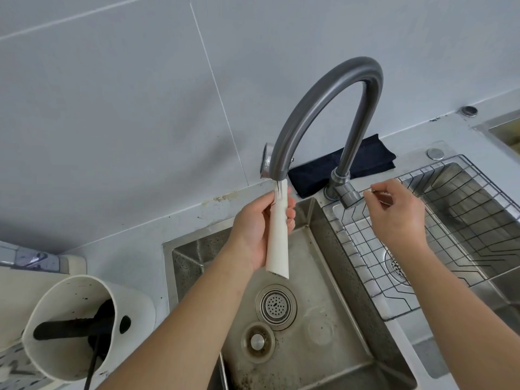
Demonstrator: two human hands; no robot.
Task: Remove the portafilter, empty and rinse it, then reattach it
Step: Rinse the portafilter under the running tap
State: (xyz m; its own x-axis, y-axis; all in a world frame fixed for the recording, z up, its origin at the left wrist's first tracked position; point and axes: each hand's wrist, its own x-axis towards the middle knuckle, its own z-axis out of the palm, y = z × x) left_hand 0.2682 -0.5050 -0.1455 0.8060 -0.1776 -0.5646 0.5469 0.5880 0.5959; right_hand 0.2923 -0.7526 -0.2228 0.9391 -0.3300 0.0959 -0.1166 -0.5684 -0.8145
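Observation:
My left hand (253, 232) grips the portafilter's white handle (277, 243) and holds it upright over the left sink basin (332, 280). Its chrome round head (265, 161) shows edge-on at the top, right against the end of the grey arched faucet spout (315, 102). Part of the head is hidden behind the spout. My right hand (396, 215) hovers by the faucet's stubby lever (350, 197). Its fingers are loosely curled and its fingertips are just off the lever's end. I cannot tell whether they touch it, or whether water runs.
A wire rack (450, 209) lies over the right basin. A dark folded cloth (346, 167) rests behind the faucet. The left basin has a drain strainer (276, 306) and a loose plug (256, 341). A white knock box (76, 327) with a dark bar stands at the lower left.

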